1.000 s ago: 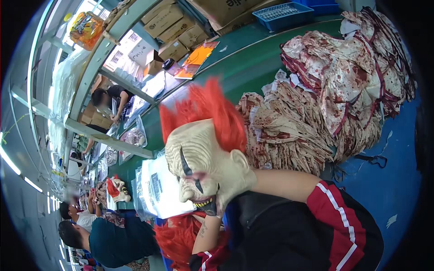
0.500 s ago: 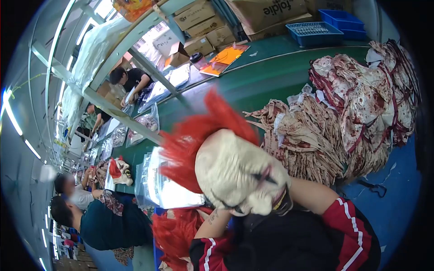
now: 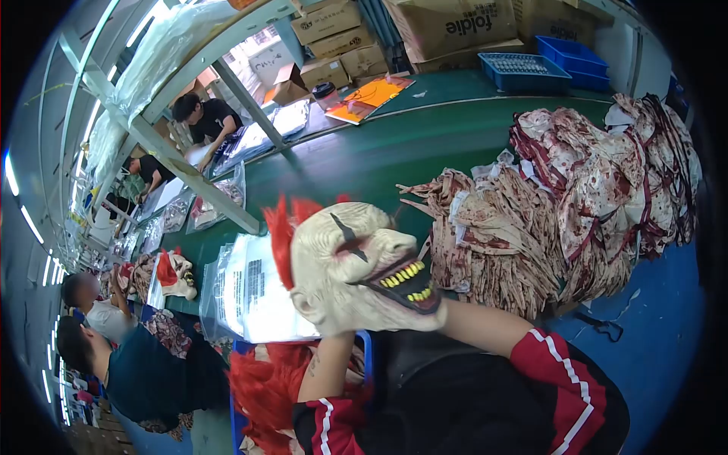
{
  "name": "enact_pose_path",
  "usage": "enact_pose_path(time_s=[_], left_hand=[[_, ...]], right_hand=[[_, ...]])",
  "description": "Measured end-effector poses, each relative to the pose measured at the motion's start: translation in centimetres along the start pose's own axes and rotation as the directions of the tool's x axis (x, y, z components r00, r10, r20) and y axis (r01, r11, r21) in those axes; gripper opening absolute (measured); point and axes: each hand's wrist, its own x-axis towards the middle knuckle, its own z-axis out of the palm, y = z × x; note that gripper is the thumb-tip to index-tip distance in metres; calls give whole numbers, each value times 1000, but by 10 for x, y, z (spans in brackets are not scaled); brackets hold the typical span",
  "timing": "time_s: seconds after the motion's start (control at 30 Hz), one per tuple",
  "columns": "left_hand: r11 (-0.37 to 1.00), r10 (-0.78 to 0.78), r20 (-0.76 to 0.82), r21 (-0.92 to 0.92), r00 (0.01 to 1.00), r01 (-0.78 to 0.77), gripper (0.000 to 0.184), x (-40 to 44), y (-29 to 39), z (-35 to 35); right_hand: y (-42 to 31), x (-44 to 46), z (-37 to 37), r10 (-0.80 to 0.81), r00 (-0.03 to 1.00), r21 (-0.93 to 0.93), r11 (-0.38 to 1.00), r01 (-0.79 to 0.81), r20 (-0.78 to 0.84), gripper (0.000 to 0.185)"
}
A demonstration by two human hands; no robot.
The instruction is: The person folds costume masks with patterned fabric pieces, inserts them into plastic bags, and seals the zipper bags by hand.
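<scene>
A clown mask (image 3: pixel 341 258) with wrinkled off-white skin, red hair and yellow teeth in an open dark mouth is held up in front of my body. Both my forearms run up into its open neck. My left forearm (image 3: pixel 327 368) enters from below, and my right forearm (image 3: pixel 485 326) comes in from the right. The mask hides both hands and their fingers. Below my left arm, more red-haired masks (image 3: pixel 265 387) lie in a blue bin (image 3: pixel 368 356). Left of the held mask, a stack of clear plastic bags (image 3: pixel 254 296) rests on the green table (image 3: pixel 341 174).
Bundles of blood-stained cloth (image 3: pixel 493 235) are heaped on the right. Blue trays (image 3: pixel 525 72) and cardboard boxes (image 3: pixel 326 23) stand along the back. A metal post (image 3: pixel 246 98) rises from the table. A co-worker in dark green (image 3: pixel 163 371) is close on my left; other people work farther along.
The mask has turned from tilted down, with its red hair swinging, to face right with its mouth showing. It has also shifted left, and the whole view has moved slightly.
</scene>
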Motion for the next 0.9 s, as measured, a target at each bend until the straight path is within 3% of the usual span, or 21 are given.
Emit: enact_pose_path(time_s=[0.1,0.23,0.3,0.4,0.43,0.53,0.57,0.67,0.7,0.77,0.8,0.83,0.9], left_hand=[[981,-144,-39,-138,989,137,49,9,-4,-8],[933,-290,107,-189,951,305,50,12,-29,-4],[925,-337,292,-77,895,373,50,-7,-64,-1],[925,-380,596,240,707,295,55,-67,-133,-9],[926,-378,601,240,704,292,55,-76,-140,-14],[820,-570,646,477,508,315,66,-91,-149,-23],[822,-569,650,476,503,313,66,-95,-146,-23],[833,-525,578,501,625,235,72,-114,-129,-22],[828,-531,578,507,619,238,72,-118,-127,-21],[755,-656,469,382,591,534,73,-119,-127,-19],[724,-687,444,342,576,599,73,-120,-129,-18],[689,-716,417,298,559,660,73,-121,-132,-17],[681,-730,424,522,536,513,74,-128,-133,-15]], right_hand=[[38,-14,60,33,989,158,987,-10,-143,72],[-24,-24,55,26,975,95,995,-6,-220,65],[-35,-18,44,18,968,62,998,-2,-251,62],[-28,-15,31,191,910,-50,973,-224,-368,53],[-22,-19,28,192,908,-46,973,-225,-372,53],[4,-32,12,62,919,-398,889,-228,-388,44],[5,-33,8,65,917,-396,888,-233,-393,44],[5,-39,-3,398,843,-277,818,-505,-361,42],[3,-44,-5,404,843,-272,818,-507,-356,42],[-7,-49,-11,128,871,-260,925,-277,-473,36],[-9,-49,-14,-13,849,-268,951,-152,-529,34],[-7,-51,-16,-10,850,-264,952,-152,-527,34],[-5,-58,-16,160,909,-324,899,-295,-385,29]])
